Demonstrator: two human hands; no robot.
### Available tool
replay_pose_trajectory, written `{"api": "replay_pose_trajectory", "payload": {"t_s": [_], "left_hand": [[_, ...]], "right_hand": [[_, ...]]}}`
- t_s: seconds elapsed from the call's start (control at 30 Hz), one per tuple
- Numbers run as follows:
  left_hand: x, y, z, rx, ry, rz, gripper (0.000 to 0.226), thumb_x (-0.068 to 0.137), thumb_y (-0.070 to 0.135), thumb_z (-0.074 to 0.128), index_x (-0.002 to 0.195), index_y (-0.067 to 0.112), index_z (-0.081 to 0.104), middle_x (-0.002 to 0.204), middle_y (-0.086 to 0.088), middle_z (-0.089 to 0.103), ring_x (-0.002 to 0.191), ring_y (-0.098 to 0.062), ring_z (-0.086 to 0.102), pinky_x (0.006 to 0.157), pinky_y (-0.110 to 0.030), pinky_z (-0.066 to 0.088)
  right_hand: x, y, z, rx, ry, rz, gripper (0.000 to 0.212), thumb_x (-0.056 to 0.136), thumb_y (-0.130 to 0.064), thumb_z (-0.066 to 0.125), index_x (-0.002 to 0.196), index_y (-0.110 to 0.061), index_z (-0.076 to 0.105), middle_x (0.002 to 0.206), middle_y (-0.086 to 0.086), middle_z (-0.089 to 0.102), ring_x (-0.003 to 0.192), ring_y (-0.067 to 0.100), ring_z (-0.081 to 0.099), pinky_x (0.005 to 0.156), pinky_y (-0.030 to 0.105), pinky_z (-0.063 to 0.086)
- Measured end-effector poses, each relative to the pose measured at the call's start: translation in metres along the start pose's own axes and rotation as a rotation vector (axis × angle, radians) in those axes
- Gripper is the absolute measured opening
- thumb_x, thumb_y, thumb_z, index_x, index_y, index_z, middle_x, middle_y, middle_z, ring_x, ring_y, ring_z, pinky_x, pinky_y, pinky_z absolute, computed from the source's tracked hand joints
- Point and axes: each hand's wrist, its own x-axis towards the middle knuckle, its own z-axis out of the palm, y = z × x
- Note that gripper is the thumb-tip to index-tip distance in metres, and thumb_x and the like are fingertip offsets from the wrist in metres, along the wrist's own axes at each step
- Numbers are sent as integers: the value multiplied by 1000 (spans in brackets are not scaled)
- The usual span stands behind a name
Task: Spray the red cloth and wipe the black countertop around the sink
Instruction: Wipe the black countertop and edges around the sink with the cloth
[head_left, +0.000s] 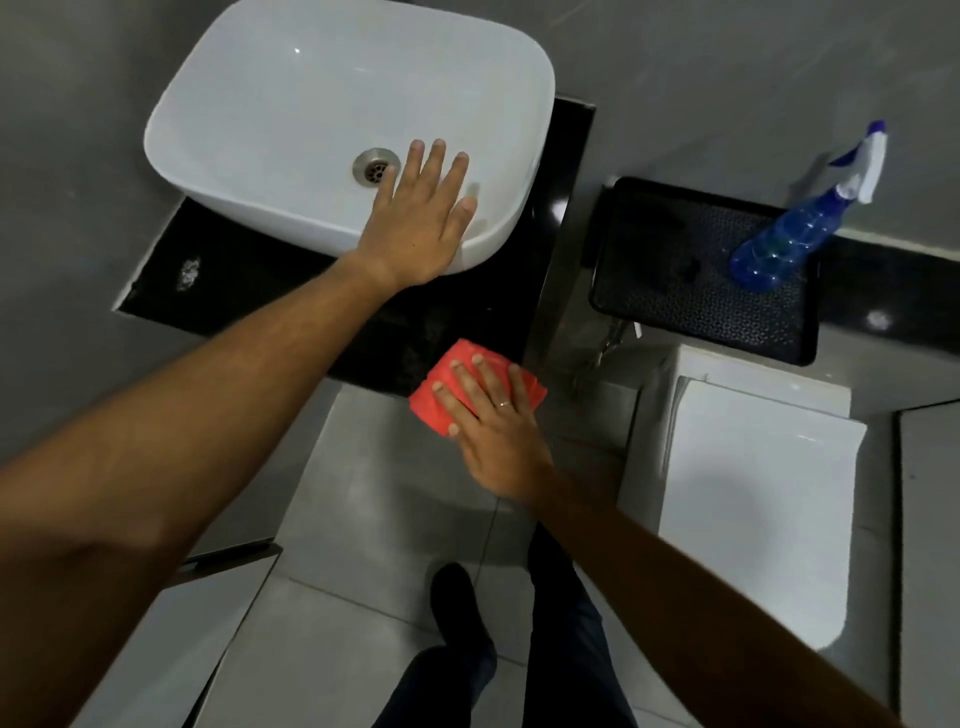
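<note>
Two hands: we see both at work, each doing a separate job.
Right hand (488, 415): pressed flat on the folded red cloth (457, 387), fingers spread over its top — a palm-down hold, not a pinch, which we judge suits pushing the cloth along a surface.
Red cloth: it sits directly under that palm at the front edge of the black countertop (249, 280), partly overhanging the edge toward us.
Left hand (423, 218): open and gripping nothing, fingers splayed on the near rim of the white sink (332, 104); we take this as bracing while the other arm wipes.
Black countertop: a pale smear lies far out beyond the left forearm, well apart from the cloth — that patch looks not yet wiped.
Sink: the bowl holds nothing we can see but its metal drain (375, 165), just beside the left fingertips.
Spray bottle (795, 228): blue, standing well away from the right hand, so we judge the spraying step is done.
Black tray (675, 291): it carries only the bottle in its far corner.
Toilet (753, 493): below the tray, lid shut.
</note>
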Motion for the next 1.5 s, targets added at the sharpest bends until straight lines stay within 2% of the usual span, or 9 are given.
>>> {"api": "replay_pose_trajectory", "payload": {"t_s": [0.13,0.27,0.37,0.43,0.67,0.8,1.0,1.2,1.5], "left_hand": [[-1,-5,1,55,-44,42,60,104,45,10,157,18,6,167,-10,0,154,-28,-8,123,-52,0],[4,-10,2,102,-59,122,67,98,53,2,157,21,5,167,-6,-1,154,-26,-8,122,-53,-1],[9,-8,2,119,-66,189,67,99,54,1,157,21,4,167,-5,0,154,-25,-8,123,-54,-1],[11,-2,4,121,-56,212,66,100,53,3,157,20,3,167,-5,-1,154,-25,-8,124,-54,1],[16,9,10,104,-43,221,65,101,52,4,158,19,-1,168,-5,-1,154,-24,-7,124,-54,9],[17,8,10,121,-26,225,66,101,50,4,158,16,1,167,-7,1,154,-26,-5,123,-54,14],[20,7,11,81,-3,212,65,102,50,7,158,17,1,167,-7,1,154,-26,-6,123,-55,13],[18,8,12,98,-4,197,65,102,49,4,157,16,-2,167,-7,-1,154,-26,-7,123,-56,13],[16,9,6,45,20,200,62,104,45,10,158,16,2,167,-6,0,154,-26,-6,124,-54,8]], "right_hand": [[-4,-32,3,101,58,277,55,96,-29,44,151,-23,37,162,13,25,152,38,13,118,66,12],[18,-50,2,459,236,702,55,102,-27,34,155,-12,25,163,25,8,151,43,4,122,51,7],[36,-27,-5,766,360,966,58,104,-21,37,154,0,18,157,32,21,143,47,29,117,41,27],[51,0,-9,856,316,1018,60,104,-23,38,154,1,14,152,30,32,136,45,40,112,43,36],[166,135,-35,800,227,931,67,104,-26,37,157,-13,-1,158,23,21,129,44,47,100,43,43],[234,219,-43,491,174,810,65,103,-21,37,155,-1,4,158,34,12,145,49,20,120,48,19],[285,285,-50,71,17,404,60,104,-31,30,156,-7,13,164,25,2,150,46,-4,121,58,-3],[259,262,-53,-54,-87,93,67,96,-21,40,155,-4,15,164,22,11,152,41,2,122,58,-3],[148,145,-35,-22,-65,267,63,103,-37,30,156,-9,12,165,15,11,153,33,5,124,55,4]]}}
